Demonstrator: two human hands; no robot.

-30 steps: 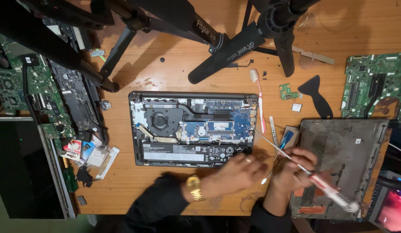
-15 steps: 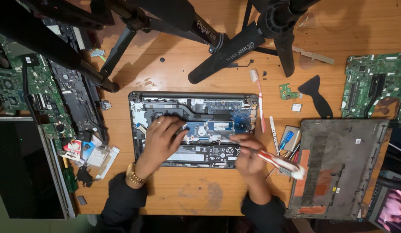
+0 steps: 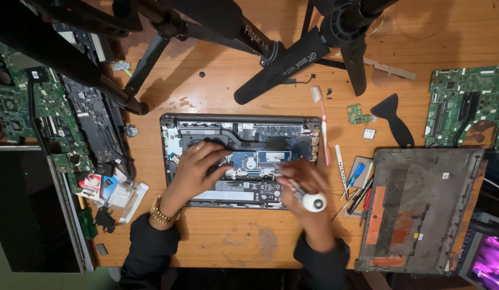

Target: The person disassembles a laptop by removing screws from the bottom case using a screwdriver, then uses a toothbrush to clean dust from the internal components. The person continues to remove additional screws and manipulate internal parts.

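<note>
Hands: left hand (image 3: 198, 164) on opened laptop (image 3: 241, 160), right hand (image 3: 303, 182) holding screwdriver (image 3: 308, 197).

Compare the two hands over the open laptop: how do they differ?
The left hand lies spread on the laptop's insides and holds nothing; the right hand grips a screwdriver. The left wrist wears a gold watch; the right wrist shows none. Both have dark sleeves.

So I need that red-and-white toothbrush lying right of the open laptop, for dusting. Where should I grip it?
Grip the red-and-white toothbrush around its lower handle, reaching from the right, probably with finger and thumb. It lies flat, bristle head pointing away, close beside the open laptop's right edge, so that side offers little finger room.
</note>
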